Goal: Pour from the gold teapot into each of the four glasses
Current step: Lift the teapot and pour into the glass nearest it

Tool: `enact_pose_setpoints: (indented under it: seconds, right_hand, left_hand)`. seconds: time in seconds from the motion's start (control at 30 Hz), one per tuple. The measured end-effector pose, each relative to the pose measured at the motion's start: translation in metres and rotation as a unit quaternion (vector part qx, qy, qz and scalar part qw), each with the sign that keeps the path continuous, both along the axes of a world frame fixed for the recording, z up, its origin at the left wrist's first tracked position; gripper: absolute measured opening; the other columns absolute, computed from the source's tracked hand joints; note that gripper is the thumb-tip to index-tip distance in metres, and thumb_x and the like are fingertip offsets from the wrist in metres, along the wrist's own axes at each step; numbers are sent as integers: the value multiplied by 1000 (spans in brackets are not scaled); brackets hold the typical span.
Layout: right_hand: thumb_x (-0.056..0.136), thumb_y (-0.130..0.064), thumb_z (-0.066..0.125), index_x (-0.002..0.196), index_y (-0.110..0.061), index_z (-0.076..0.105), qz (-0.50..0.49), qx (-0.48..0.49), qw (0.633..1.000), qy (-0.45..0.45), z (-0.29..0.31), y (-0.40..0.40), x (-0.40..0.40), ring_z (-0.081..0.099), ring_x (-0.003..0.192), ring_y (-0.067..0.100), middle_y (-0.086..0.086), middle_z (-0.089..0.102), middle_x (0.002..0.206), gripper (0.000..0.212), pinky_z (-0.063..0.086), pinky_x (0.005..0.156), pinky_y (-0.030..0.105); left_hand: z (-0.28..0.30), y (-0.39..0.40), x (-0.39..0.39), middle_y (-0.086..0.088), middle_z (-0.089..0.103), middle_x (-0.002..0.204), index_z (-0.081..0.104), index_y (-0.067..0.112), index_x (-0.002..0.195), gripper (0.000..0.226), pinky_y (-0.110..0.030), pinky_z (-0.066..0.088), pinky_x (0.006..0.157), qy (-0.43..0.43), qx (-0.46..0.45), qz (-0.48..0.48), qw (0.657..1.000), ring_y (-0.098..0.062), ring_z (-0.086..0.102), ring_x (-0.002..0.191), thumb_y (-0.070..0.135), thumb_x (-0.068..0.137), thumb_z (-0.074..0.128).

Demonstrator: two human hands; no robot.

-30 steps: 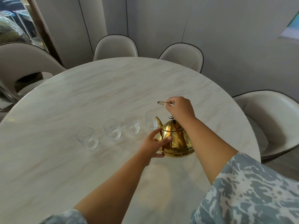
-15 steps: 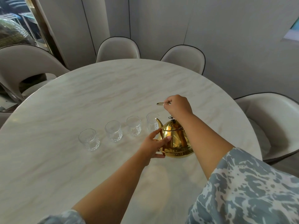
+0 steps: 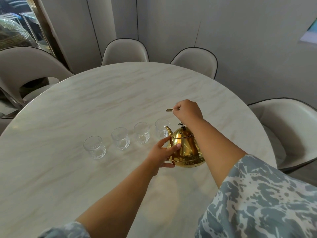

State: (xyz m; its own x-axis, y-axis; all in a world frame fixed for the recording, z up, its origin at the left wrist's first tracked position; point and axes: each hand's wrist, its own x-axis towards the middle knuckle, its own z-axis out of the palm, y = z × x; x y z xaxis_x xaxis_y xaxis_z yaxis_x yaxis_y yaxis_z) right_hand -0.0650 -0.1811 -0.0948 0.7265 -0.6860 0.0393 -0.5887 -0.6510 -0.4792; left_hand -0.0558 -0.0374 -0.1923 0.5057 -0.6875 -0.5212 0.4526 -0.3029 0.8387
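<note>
A gold teapot (image 3: 186,148) stands upright on the round marble table (image 3: 120,93), its spout pointing left at the nearest glass. My right hand (image 3: 187,111) is closed around the thin gold handle (image 3: 169,109) raised above the lid. My left hand (image 3: 162,153) rests against the pot's left side, fingers spread on it. Several clear glasses stand in a row to the pot's left: the rightmost glass (image 3: 161,128), then one (image 3: 142,133), another (image 3: 120,138), and the leftmost glass (image 3: 94,147). All look empty.
Beige upholstered chairs ring the table: two at the far side (image 3: 126,51) (image 3: 197,61), one at the right (image 3: 288,131), one at the left (image 3: 25,66). A grey wall lies behind. The table's rim curves close on the right.
Both hands and the teapot have stayed almost where they were; only the camera view has shifted slightly.
</note>
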Motion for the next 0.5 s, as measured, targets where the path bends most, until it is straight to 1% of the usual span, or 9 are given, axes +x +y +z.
enact_pose_setpoints:
  seconds: [0.1, 0.2, 0.27, 0.37, 0.5]
  right_hand:
    - [95, -17, 53, 108, -11, 74, 2, 5, 1000, 4, 0, 0, 1, 61, 63, 21, 8, 71, 81, 25, 37, 47, 18]
    - [94, -16, 53, 107, -10, 74, 1, 7, 1000, 5, 0, 0, 2, 62, 64, 21, 10, 74, 84, 26, 37, 46, 17]
    - [94, -16, 54, 106, -10, 75, 3, 6, 1000, 8, 1, 1, 3, 62, 65, 21, 10, 75, 87, 25, 39, 48, 19]
    - [94, -16, 55, 105, -10, 74, 4, 3, 1000, 12, 3, 1, 4, 63, 67, 21, 10, 75, 90, 23, 43, 57, 22]
    - [93, -16, 55, 103, -10, 75, 0, 7, 1000, 23, 5, 0, 6, 64, 69, 22, 9, 75, 91, 23, 44, 57, 23]
  left_hand:
    - [1, 1, 0, -6, 72, 102, 44, 30, 146, 77, -50, 61, 82, 1, 2, -1, 1000, -30, 71, 100, 33, 77, 79]
    - [1, 2, 1, -6, 72, 101, 44, 30, 145, 77, -49, 61, 81, 2, 2, 0, 1000, -29, 71, 97, 33, 77, 80]
    - [2, 2, 1, -5, 72, 99, 44, 30, 145, 76, -48, 61, 81, 2, 0, 0, 1000, -27, 71, 95, 33, 77, 79]
    - [2, 3, 1, -5, 73, 101, 44, 30, 145, 77, -48, 61, 80, 2, -3, -1, 1000, -28, 71, 98, 34, 77, 80]
    - [4, 3, 1, -4, 72, 100, 44, 30, 145, 77, -46, 62, 78, 2, -4, -2, 1000, -26, 72, 94, 35, 77, 79]
